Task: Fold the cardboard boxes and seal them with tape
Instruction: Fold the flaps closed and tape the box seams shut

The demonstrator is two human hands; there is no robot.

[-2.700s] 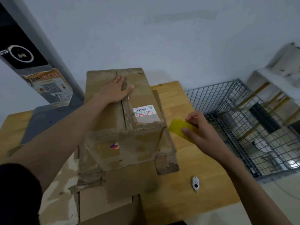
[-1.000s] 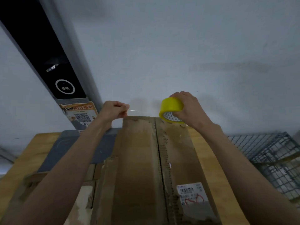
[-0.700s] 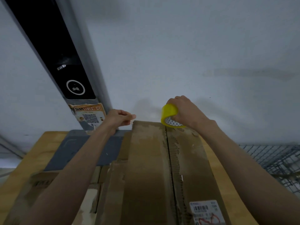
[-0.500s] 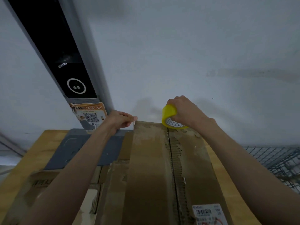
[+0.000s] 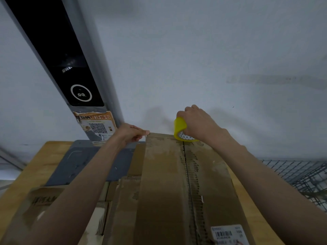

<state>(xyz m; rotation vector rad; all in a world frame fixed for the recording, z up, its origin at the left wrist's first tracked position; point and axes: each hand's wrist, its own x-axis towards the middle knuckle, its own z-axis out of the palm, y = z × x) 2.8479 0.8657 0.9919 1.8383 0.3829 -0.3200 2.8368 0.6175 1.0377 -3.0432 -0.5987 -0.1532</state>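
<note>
Box on the wooden table, long top face running away toward the wall, both flaps folded down and meeting along a ragged centre seam. Folding apparently done on this one. Seam bare along its visible length, no tape strip in sight. Yellow tape roll set at the far end of the seam, touching the box edge, gripped in the right hand with fingers curled tight over it. Left hand at the far left corner, thumb and forefinger pressed together; anything pinched between them too fine to tell. Sealing judged barely begun: pull along the seam, cut and press-down all left. More flattened cardboard beside, unfolded.
</note>
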